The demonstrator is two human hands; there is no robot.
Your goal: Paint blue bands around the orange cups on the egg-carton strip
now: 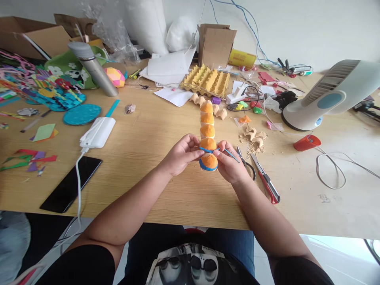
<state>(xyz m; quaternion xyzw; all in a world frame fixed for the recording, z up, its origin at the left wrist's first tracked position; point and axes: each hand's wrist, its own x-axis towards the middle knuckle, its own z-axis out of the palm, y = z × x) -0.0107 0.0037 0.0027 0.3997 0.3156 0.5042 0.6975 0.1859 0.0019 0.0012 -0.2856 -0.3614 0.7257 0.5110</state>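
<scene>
Between my hands is a row of egg-carton cups (207, 130), coated orange on top, pointing away from me. Blue edging shows around the base of the nearest cup. My left hand (181, 155) is closed, thumb and fingers pinching the row's left side near the second cup. A thin blue strip (233, 155) lies across the gap between the two nearest cups, and its loose end sticks out to the right. My right hand (230, 165) is closed, pinching this strip against the row's right side. Whether the strip is clay or paper I cannot tell.
Scissors (249, 166) and a red utility knife (268, 184) lie right of my right hand. Farther back are carton scraps (255, 138), a yellow egg tray (204, 81) and a white fan (323, 95). On the left are a power bank (99, 132) and a phone (71, 184).
</scene>
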